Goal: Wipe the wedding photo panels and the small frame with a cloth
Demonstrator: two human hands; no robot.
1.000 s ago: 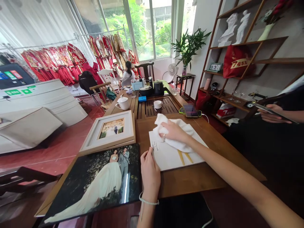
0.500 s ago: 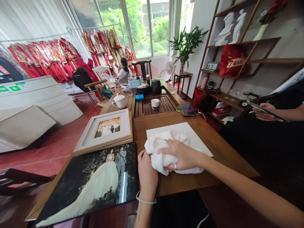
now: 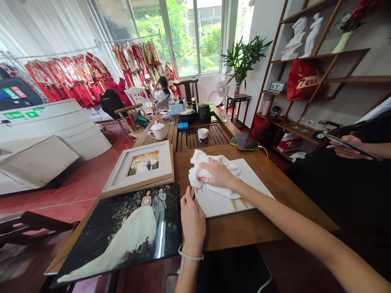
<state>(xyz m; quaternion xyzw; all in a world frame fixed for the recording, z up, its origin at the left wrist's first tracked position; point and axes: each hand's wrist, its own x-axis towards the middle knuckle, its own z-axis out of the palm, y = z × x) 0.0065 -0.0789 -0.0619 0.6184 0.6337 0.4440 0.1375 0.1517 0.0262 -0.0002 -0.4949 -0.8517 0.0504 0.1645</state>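
Observation:
A white towel lies bunched on a flat white panel, and my right hand, with a ring on one finger, grips it from above. Gold strips and small dark print show on the panel beside the cloth; the rest of its face is covered. At the panel's left edge my left hand, wearing a bracelet, rests with fingers stretched forward, touching or nearly touching that edge. Just left of it lies a large glossy wedding photo. Behind that photo is a light framed picture.
A white teapot, a slatted tea tray with a cup, and a charging phone stand farther back on the wooden table. At the right, a person's hand holds a tablet or phone near shelves.
My right hand has pushed the towel forward and slightly left, uncovering the panel's near side with its gold strips. My left hand stays near the left edge, its fingers now clear of the towel.

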